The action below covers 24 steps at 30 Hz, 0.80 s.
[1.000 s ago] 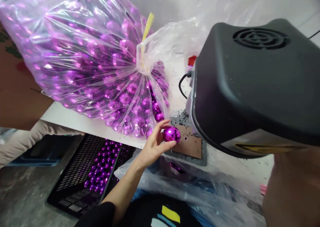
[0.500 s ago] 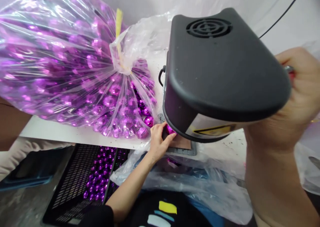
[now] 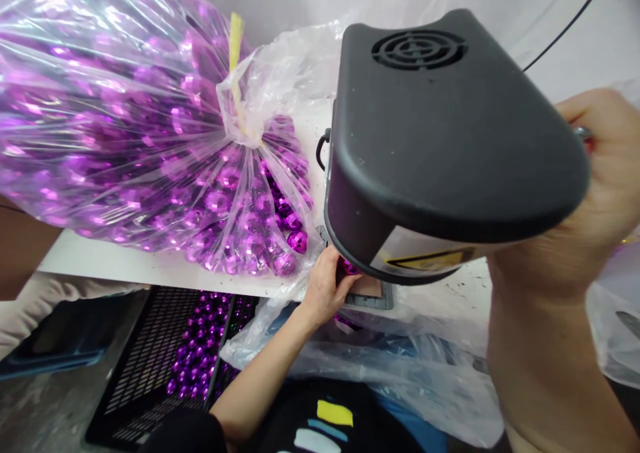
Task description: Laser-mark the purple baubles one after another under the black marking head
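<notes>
My left hand (image 3: pixel 324 285) pinches a shiny purple faceted ball (image 3: pixel 349 266) between thumb and fingers, under the front edge of a black machine (image 3: pixel 450 140). The ball is partly hidden by the hand and the machine's housing. Beneath it lies a brown pad (image 3: pixel 369 286) on a grey metal base (image 3: pixel 387 298). At the machine's right side my right hand (image 3: pixel 607 173) is closed round a handle, of which only a metal tip and a bit of red show. The housing carries a round vent grille and a yellow warning label.
A big clear bag (image 3: pixel 125 120) of purple balls, tied with yellow string, fills the table's left side. A black crate (image 3: pixel 135 366) with smaller-looking purple balls stands below. Crumpled plastic sheeting (image 3: pixel 400 366) hangs over the table (image 3: pixel 165 266) edge. Someone's beige-clothed leg (image 3: pixel 30 306) is at left.
My left hand has moved slightly to the right with the ball, which is now further under the machine. My right hand stays about where it was.
</notes>
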{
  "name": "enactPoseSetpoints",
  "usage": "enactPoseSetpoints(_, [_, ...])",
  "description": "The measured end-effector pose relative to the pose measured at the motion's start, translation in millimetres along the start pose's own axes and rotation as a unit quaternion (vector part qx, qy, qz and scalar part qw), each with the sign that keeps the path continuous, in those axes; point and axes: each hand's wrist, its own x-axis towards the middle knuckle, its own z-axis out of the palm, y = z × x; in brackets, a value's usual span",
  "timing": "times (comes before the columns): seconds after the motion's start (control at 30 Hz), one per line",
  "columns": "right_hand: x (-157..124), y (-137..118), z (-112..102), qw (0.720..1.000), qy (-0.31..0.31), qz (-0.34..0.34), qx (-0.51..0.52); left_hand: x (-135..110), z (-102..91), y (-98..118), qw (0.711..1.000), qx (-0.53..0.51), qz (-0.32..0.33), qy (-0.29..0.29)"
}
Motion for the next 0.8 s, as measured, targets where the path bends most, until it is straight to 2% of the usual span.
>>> enactPoseSetpoints(0.23, [1, -1, -1, 0.999, -0.014, 0.009, 0.031, 5, -3.2, 5, 0.998, -0.039, -0.033, -0.042])
enactPoseSetpoints(0.37, [2, 2, 2, 0.999, -0.006, 0.012, 0.04, 11, -6.1, 12, 0.995, -0.03, -0.085, -0.045])
enactPoseSetpoints(0.47, [2, 6, 4, 0.998, 0.015, -0.011, 0.053, 14, -5.8, 18, 0.993, -0.014, -0.111, -0.031])
enactPoseSetpoints(0.63, [0, 8, 4, 0.998, 0.02, -0.056, 0.023, 16, -5.2, 24, 0.993, -0.012, -0.103, -0.05])
enactPoseSetpoints(0.8, [-18, 8, -2, 0.989, 0.068, -0.129, 0.004, 16, -3.4, 23, 0.994, -0.016, -0.1, -0.041])
